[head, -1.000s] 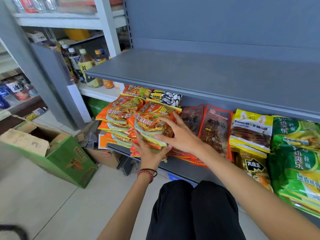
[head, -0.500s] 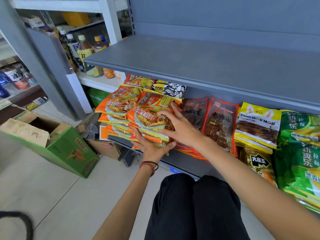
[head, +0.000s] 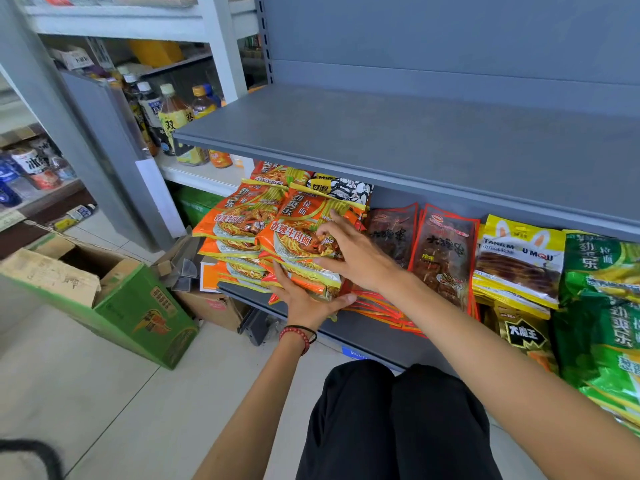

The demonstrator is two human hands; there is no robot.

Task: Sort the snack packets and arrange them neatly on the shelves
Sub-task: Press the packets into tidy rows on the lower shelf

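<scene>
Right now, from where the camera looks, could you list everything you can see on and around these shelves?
orange noodle packets: several, orange, stacked at the left end of the lower shelf
black-and-white packet: one, behind the orange stacks
dark red packets: a few, right of the orange ones
yellow packets: a stack, right of the red
gold packet: one, below the yellow stack
green packets: several, far right
upper shelf: one, grey, above the packets
drink bottles: several, mixed colours, white shelf at left
cardboard box: one, green, floor at left
left hand: grips the near orange stack's front edge
right hand: rests on top of that stack
</scene>
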